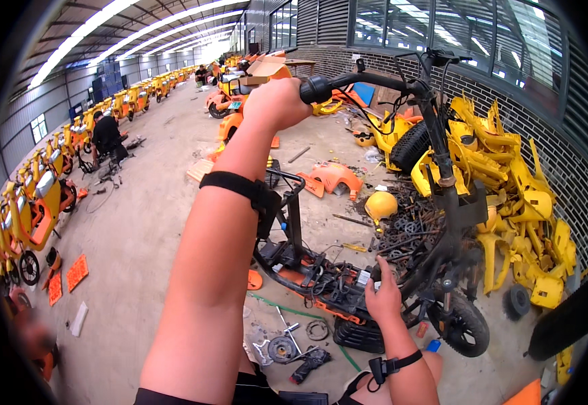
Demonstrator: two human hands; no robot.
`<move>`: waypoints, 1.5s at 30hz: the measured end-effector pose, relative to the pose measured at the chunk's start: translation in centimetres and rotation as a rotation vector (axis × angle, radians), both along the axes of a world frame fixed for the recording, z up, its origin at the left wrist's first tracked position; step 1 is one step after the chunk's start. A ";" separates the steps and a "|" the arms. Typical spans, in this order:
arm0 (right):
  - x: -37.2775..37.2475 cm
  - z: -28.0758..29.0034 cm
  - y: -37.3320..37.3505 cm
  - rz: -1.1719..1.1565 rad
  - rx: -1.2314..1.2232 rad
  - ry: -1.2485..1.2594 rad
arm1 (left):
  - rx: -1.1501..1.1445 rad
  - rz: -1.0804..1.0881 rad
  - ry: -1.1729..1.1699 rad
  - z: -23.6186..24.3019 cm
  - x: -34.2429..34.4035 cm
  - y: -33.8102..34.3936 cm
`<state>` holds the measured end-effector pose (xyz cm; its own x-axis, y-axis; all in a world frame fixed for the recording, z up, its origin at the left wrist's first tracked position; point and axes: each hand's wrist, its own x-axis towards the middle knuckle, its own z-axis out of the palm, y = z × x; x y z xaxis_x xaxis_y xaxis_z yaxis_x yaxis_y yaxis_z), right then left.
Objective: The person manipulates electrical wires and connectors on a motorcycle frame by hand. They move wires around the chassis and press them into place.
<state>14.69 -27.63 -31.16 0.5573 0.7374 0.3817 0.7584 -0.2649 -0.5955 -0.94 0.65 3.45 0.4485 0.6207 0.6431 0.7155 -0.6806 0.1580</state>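
Observation:
My left hand (280,104) is wrapped round the black handlebar grip (315,90) of a stripped electric scooter. Its bare black frame (442,243) stands in front of me, with the front wheel (461,324) at the right. Wires and an orange lower panel (334,309) show along the exposed floor section (331,280). My right hand (383,297) is beside that section, index finger stretched upward and thumb apart. A small dark part (376,272) shows between thumb and finger; whether I touch it I cannot tell. Black straps circle both my forearms.
Yellow body panels (510,175) are heaped against the brick wall, beside a pile of dark metal parts (409,233) and a yellow helmet (380,205). Tools and a round part (282,349) lie on the floor. Yellow scooters (37,202) line the left; a person (108,138) crouches there.

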 end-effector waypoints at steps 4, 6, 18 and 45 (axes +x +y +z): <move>1.0 0.4 0.2 -0.035 0.023 -0.044 | 0.009 -0.024 0.000 -0.2 0.5 -0.2; 1.9 -0.4 0.4 -0.063 0.096 -0.104 | 0.040 -0.021 0.002 0.1 0.4 -0.1; 2.4 -0.5 0.1 -0.063 0.104 -0.147 | 0.007 0.047 0.055 -0.7 0.4 -0.6; 1.6 0.3 0.7 -0.005 0.070 0.136 | 0.052 0.063 0.004 -0.6 0.3 -0.6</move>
<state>16.31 -26.90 -30.81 0.6108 0.7087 0.3531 0.6683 -0.2223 -0.7099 -0.65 0.02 2.83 0.4124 0.6138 0.6732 0.7578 -0.6413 0.1205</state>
